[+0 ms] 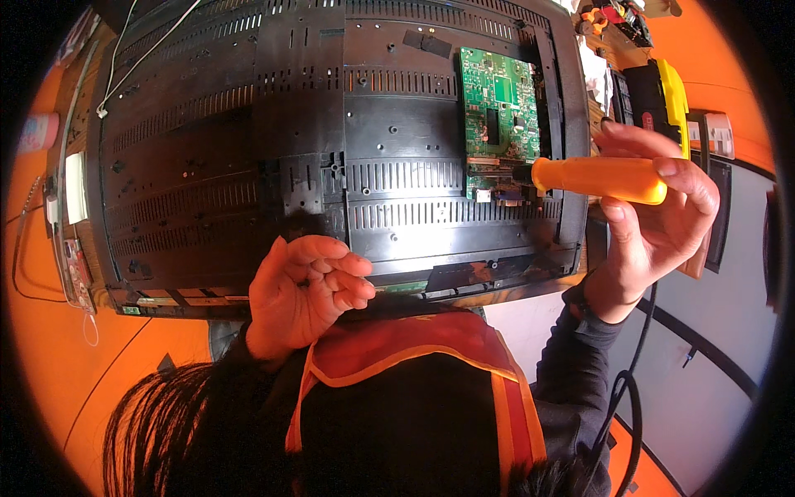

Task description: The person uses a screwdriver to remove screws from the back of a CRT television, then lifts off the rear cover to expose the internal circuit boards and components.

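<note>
A large black plastic back cover of a flat screen lies face down in front of me. A green circuit board is exposed at its right side. My right hand grips an orange-handled screwdriver; its dark tip points left onto the lower edge of the board. My left hand is held palm up at the cover's near edge with its fingers curled in. A small dark piece, seemingly a screw, rests in the palm.
A yellow and black tool lies beyond my right hand. A white cable runs over the cover's far left corner. A black cable hangs at my right side. The surface underneath is orange.
</note>
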A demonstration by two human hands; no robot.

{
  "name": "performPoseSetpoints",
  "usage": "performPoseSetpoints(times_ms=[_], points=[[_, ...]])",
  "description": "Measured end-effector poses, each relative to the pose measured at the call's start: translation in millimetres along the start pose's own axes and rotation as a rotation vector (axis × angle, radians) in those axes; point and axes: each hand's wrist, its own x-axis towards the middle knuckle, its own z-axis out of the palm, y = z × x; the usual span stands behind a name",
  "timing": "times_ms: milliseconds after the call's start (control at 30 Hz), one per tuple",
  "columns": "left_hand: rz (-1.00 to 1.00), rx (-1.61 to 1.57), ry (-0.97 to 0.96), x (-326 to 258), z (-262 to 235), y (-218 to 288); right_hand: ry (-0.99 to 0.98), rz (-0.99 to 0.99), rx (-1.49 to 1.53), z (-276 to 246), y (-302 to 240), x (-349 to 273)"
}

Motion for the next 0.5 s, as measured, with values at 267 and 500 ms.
performPoseSetpoints(times_ms=[267, 500], points=[[-0.017, -0.022, 0.0, 0, 0, 1, -0.049, 0.108, 0.325, -6, 7, 7], [-0.005, 0.001, -0.001, -1, -1, 1, -0.016, -0.017, 0.088, -2, 11, 2]])
